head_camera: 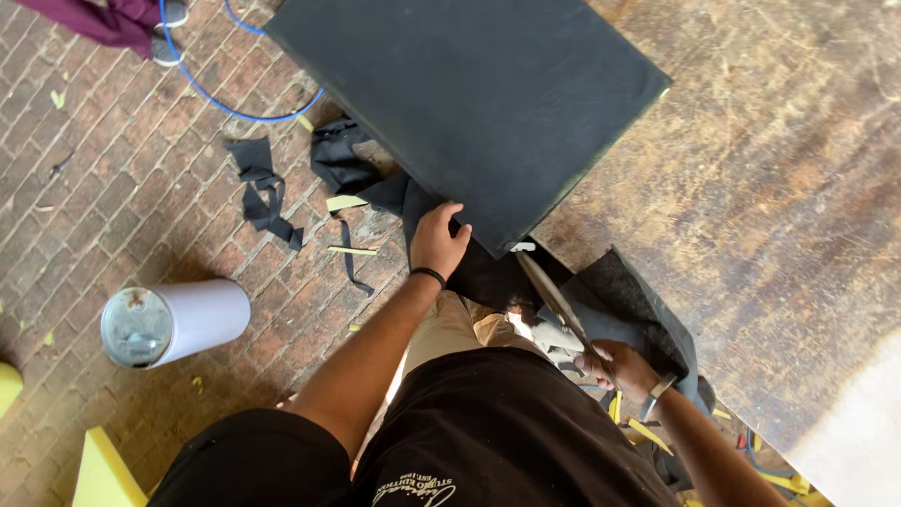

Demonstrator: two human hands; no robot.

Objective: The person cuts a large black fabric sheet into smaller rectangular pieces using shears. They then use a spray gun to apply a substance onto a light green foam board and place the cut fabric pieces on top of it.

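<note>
Fingers of the left hand (438,238) lie close together, flat on the near corner of the black fabric-covered panel (469,99), thumb tucked at its lower edge. The right hand (621,368) is curled shut around the handle of a long knife (555,299), whose blade runs toward eleven o'clock and ends at the panel's bottom corner, just to the three o'clock side of the left fingertips.

The panel rests tilted on the worn wooden table (779,207), its left part overhanging the table edge above the brick floor (122,216). From the panel's twelve to four o'clock, bare tabletop spreads wide. At eight o'clock, black fabric scraps (266,192) and yellow slivers litter the bricks; farther on, a white can (174,322) lies on its side. A blue cable (221,103) loops at ten o'clock.
</note>
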